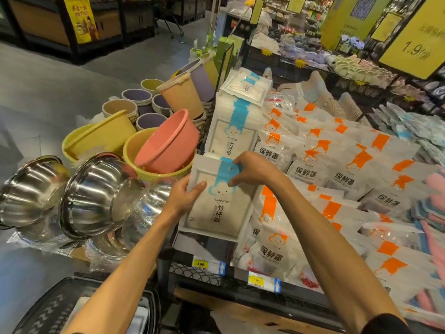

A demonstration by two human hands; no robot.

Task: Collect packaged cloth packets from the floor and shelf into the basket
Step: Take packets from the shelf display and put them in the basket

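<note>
I noted both hands clamped on one cloth packet (216,203) at the front edge of the shelf (202,273). The left hand (185,195) gripped its left side, thumb on top; the right hand (252,168) pinched the blue header. The basket (45,307) sat low left, well apart.

Risks, as I judged them:
- slick film slipping from the pinch during the carry
- a corner clipping the steel bowls (96,196) just beside
- the orange-labelled packets (272,247) dragged off the shelf

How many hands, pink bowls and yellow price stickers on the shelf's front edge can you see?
Hands: 2, the left hand and the right hand, both holding the blue-striped packet
Pink bowl: 1
Price stickers: 2
Total: 5
</note>
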